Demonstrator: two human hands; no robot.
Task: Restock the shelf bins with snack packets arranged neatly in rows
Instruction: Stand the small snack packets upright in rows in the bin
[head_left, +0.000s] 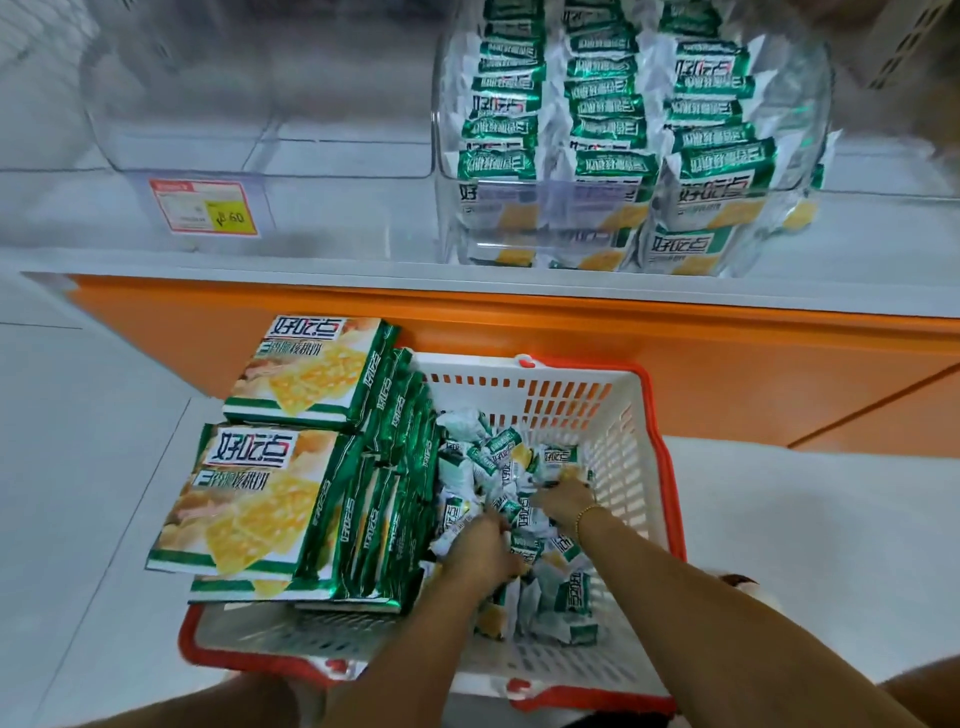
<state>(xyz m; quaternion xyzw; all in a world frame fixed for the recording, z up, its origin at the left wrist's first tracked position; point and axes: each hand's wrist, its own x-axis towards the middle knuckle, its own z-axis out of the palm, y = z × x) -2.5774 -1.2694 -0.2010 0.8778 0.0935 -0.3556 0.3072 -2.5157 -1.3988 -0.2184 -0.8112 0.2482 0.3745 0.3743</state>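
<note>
Down at 6 o'clock both forearms stretch into the white-and-orange basket (618, 431). The left hand (483, 545) curls its fingers round some loose green-and-white snack packets (498, 457). The right hand (563, 501) is dug into the same heap with its fingers hidden, so its grip cannot be told. At 1 o'clock a clear shelf bin (448, 208) holds stocked packets (605, 104) in three upright rows.

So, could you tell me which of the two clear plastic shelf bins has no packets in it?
The left clear plastic bin, behind the red-and-yellow price label; the right bin holds rows of green-and-white snack packets.
</note>
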